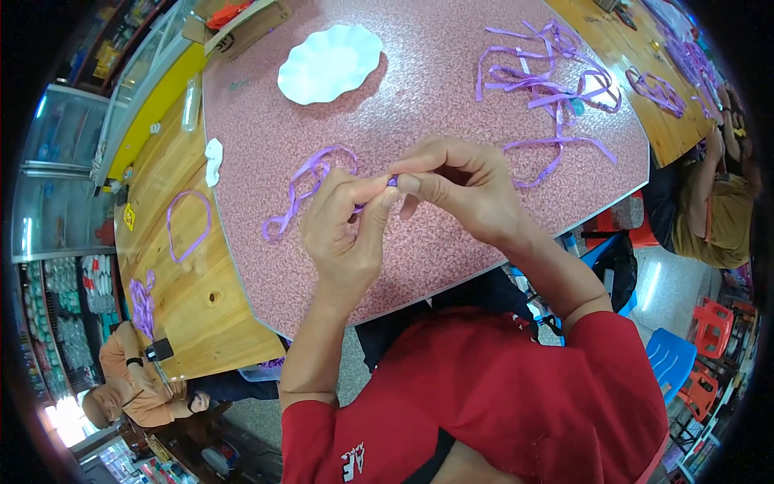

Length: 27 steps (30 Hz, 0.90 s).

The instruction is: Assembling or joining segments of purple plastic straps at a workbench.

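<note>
Above the pink speckled tabletop (435, 105), my left hand (345, 222) and my right hand (468, 189) meet fingertip to fingertip. Both pinch a small piece of purple ribbon (393, 182) between thumb and fingers. Most of that piece is hidden by the fingertips. A looped purple ribbon (300, 187) lies on the table beside and behind my left hand; whether it joins the pinched piece I cannot tell. Farther right, beyond my right hand, lies a loose tangle of purple ribbons (548, 81), one strand trailing toward my right wrist.
A pale scalloped dish (330, 64) stands at the far side, near a cardboard box (246, 28). White crumpled material (213, 161) sits at the left edge. Wooden tables flank mine, holding a ribbon loop (208, 211) and ribbon bundles (142, 306). People sit at left (145, 395) and right (709, 218).
</note>
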Motion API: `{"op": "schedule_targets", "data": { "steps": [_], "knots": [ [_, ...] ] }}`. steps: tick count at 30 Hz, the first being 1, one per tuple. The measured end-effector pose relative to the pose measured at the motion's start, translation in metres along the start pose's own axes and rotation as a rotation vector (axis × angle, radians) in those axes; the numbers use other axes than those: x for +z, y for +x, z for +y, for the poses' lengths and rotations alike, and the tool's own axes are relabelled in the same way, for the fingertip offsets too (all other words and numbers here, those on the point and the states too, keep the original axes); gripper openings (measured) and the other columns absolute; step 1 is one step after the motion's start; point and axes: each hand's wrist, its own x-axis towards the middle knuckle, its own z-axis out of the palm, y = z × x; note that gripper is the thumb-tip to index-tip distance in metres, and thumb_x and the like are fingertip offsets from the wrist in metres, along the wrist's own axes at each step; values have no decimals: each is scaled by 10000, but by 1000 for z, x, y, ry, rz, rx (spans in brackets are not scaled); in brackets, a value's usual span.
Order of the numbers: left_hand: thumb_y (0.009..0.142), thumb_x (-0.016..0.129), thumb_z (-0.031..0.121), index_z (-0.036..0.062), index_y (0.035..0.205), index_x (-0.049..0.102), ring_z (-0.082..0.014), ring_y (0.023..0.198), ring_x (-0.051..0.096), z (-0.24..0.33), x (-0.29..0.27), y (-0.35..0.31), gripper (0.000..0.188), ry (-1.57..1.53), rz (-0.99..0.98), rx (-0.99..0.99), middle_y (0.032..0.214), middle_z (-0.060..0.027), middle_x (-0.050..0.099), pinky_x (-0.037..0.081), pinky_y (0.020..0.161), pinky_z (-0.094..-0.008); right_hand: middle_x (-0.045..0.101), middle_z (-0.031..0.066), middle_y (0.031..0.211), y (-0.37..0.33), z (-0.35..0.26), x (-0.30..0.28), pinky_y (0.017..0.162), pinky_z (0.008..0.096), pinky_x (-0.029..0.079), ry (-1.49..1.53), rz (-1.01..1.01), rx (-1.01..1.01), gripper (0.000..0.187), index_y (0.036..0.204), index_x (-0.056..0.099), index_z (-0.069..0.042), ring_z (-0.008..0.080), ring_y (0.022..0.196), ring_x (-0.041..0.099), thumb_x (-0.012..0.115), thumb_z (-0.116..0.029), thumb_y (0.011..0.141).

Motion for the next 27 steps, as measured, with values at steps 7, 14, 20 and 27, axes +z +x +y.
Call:
{"op": "schedule_targets", "data": {
  "steps": [7, 14, 20, 27],
  "knots": [
    [838, 697, -7, 1, 974, 664, -169, 684, 561, -6, 5, -4, 141, -45, 79, 97, 852, -96, 642, 440, 598, -279, 649, 129, 1034, -5, 1, 8, 672, 286, 566, 208, 45, 35, 172, 1076, 666, 25, 164, 819, 651, 639, 2, 908],
    [912, 635, 78, 1, 1048, 654, -207, 775, 601, 17, 2, -6, 157, -164, 49, -111, 900, -117, 644, 478, 690, -294, 631, 131, 1031, -6, -2, 9, 676, 289, 571, 239, 24, -43, 172, 1079, 663, 12, 171, 829, 647, 618, 21, 914],
    [965, 569, 141, 6, 938, 597, -246, 699, 536, 4, -8, -1, 141, 58, -124, -59, 800, -117, 568, 425, 621, -351, 630, 122, 1035, -6, -4, 6, 698, 263, 550, 63, -37, -146, 204, 1105, 655, 8, 159, 879, 632, 624, 36, 905],
    [980, 545, 146, 2, 874, 555, -244, 634, 474, -2, -2, 0, 179, 20, -49, 78, 741, -117, 499, 381, 570, -348, 666, 83, 957, -7, -20, 6, 672, 249, 515, -191, -20, -57, 203, 1078, 677, -12, 133, 814, 643, 663, 22, 878]
  ]
}}
